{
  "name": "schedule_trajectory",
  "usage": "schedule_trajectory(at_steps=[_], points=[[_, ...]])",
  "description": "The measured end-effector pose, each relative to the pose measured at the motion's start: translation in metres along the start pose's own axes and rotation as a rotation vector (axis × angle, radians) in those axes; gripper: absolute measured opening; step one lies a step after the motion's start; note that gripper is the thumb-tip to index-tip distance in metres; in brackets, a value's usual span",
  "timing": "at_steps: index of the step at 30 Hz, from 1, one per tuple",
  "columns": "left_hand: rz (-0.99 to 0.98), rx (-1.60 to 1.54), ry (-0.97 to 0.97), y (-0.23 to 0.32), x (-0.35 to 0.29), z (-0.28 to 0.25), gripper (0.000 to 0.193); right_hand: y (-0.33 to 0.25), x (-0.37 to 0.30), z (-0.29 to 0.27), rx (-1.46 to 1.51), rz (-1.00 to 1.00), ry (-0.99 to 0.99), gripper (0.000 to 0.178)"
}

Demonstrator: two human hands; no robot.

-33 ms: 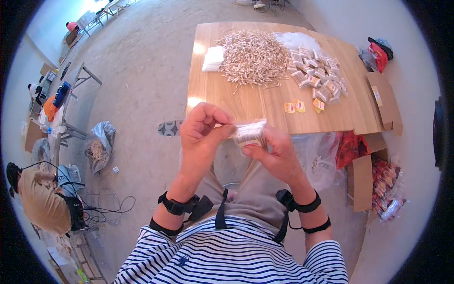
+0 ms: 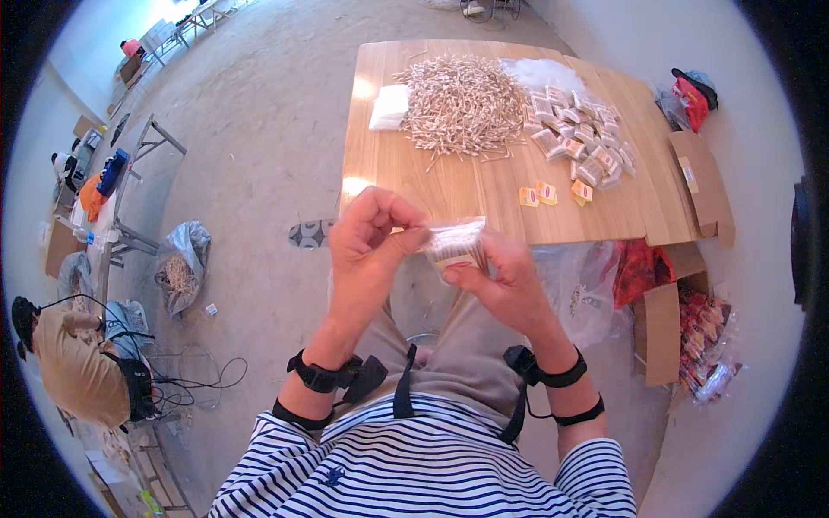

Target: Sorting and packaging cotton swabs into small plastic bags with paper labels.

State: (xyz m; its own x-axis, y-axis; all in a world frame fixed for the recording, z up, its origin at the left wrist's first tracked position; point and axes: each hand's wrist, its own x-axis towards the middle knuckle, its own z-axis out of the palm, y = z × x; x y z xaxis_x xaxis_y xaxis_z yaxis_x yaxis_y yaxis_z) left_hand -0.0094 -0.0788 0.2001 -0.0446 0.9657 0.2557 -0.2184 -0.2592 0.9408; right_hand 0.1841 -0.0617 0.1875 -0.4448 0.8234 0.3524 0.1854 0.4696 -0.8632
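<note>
A small clear bag of cotton swabs (image 2: pixel 455 247) is held up in front of me, just off the table's near edge. The white swab tips face its upper side, and a small printed label shows low down. My right hand (image 2: pixel 511 281) grips the bag from the right, thumb across its front. Thumb and curled fingers of my left hand (image 2: pixel 371 237) pinch its upper left edge. Beyond, on the wooden table (image 2: pixel 432 194), lie a large heap of loose cotton swabs (image 2: pixel 462 105), a pile of filled bags (image 2: pixel 580 136) and several yellow cards (image 2: pixel 545 192).
Flat white plastic bags (image 2: pixel 389 106) lie at the table's left edge, more clear plastic (image 2: pixel 544 74) at the back. Open cardboard boxes (image 2: pixel 661 335) and a clear sack (image 2: pixel 587 289) stand below right. Leftward, a person (image 2: pixel 82 367) works near a sack of swabs (image 2: pixel 181 269).
</note>
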Motion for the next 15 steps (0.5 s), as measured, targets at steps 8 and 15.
schedule_trajectory(at_steps=[8,15], points=[[0.016,0.131,-0.118,0.005,0.010,0.001,0.025,0.004,0.000,0.000,-0.069,-0.010,-0.049,0.023],[-0.010,0.049,-0.065,0.001,0.007,0.000,0.028,0.001,0.001,0.000,-0.052,0.031,-0.092,0.026]])
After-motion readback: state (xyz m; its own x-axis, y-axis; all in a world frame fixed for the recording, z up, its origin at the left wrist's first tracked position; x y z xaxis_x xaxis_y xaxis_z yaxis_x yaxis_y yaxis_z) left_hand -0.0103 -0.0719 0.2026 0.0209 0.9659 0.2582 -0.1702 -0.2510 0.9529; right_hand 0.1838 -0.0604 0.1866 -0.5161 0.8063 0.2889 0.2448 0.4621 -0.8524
